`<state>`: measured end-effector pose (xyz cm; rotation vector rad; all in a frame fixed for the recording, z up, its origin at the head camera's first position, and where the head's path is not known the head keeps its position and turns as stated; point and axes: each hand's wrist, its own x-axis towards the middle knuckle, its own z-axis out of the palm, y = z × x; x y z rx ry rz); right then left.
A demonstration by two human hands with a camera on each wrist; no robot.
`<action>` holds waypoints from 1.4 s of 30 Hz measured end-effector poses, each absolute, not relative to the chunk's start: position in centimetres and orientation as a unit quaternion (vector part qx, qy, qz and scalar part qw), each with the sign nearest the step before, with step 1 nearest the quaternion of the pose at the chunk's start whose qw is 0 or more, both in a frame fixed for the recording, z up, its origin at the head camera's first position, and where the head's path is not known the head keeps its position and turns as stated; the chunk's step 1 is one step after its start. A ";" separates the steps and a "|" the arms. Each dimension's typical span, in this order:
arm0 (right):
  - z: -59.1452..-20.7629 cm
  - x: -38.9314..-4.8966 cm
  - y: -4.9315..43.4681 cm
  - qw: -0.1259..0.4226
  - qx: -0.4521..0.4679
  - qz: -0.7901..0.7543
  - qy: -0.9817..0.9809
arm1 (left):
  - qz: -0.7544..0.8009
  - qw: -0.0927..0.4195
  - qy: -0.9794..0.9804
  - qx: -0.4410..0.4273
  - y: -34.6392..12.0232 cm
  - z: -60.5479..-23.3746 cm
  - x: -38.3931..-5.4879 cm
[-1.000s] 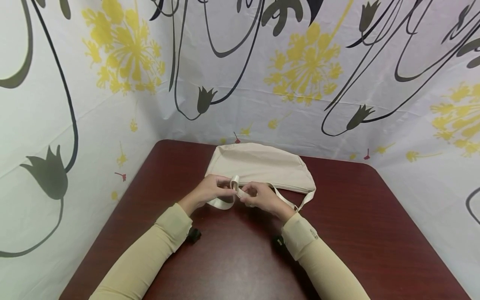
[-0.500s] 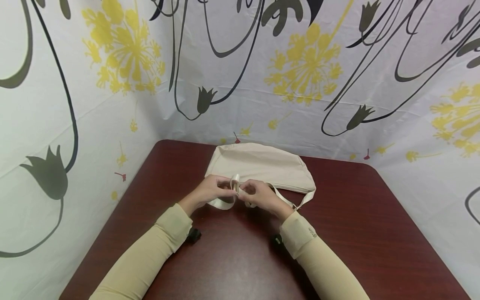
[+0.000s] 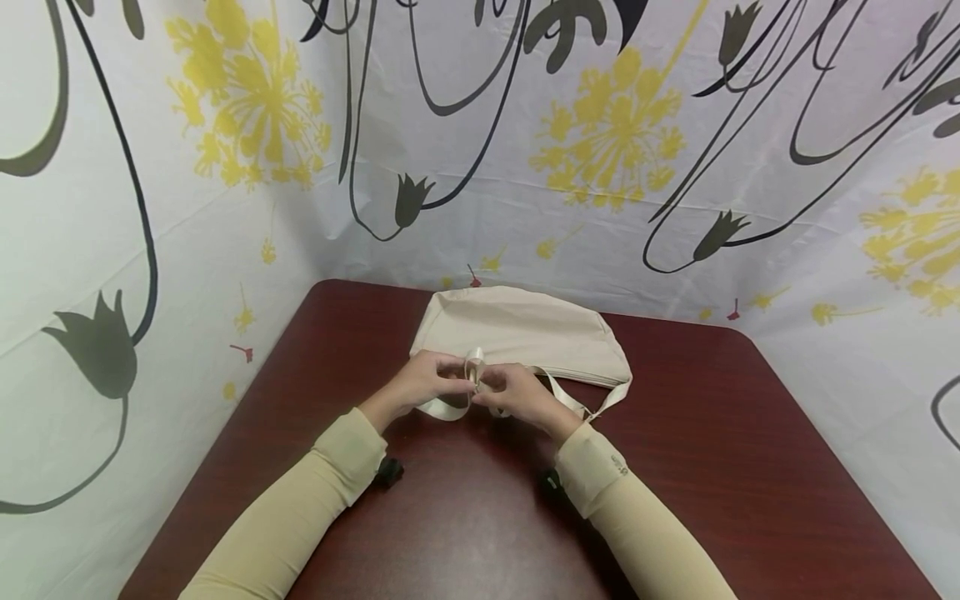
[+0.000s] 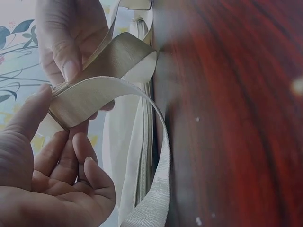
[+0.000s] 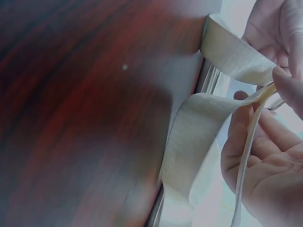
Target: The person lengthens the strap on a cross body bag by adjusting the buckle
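Observation:
A cream shoulder bag [image 3: 517,327] lies on the dark red table [image 3: 465,533], its zip [image 4: 144,165] along the near edge. Both hands meet just in front of it, at the bag's strap [image 3: 444,409]. Thumb and fingers of my left hand [image 3: 431,377] pinch the strap at a thin metal slider [image 4: 58,120]. Close beside it, my right hand [image 3: 519,394] pinches the strap webbing [image 5: 193,137] between thumb and fingers. Loops of webbing stand up between the hands and hang below them.
Small black devices [image 3: 388,472] show under both wrists. A white cloth with yellow and grey flowers [image 3: 615,125] hangs behind the table and along its sides. More strap [image 3: 615,398] runs from the bag's right end toward my right hand.
My right hand has shifted slightly left, closer to my left hand, and its fingertips are now at the strap loop. My left hand and the bag have barely moved.

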<state>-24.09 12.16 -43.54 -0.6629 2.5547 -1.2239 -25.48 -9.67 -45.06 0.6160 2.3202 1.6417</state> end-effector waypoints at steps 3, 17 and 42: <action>-43.6 -24.1 12.3 0.117 -0.230 -0.414 0.873 | 0.547 0.107 0.800 0.224 -9.6 -45.0 -25.4; -43.3 -24.5 13.1 0.095 -0.195 -0.460 0.861 | 0.381 0.055 0.875 0.294 -9.3 -45.6 -25.7; -43.3 -24.3 12.9 0.129 -0.195 -0.506 0.830 | 0.431 0.099 0.853 0.276 -8.8 -45.4 -25.0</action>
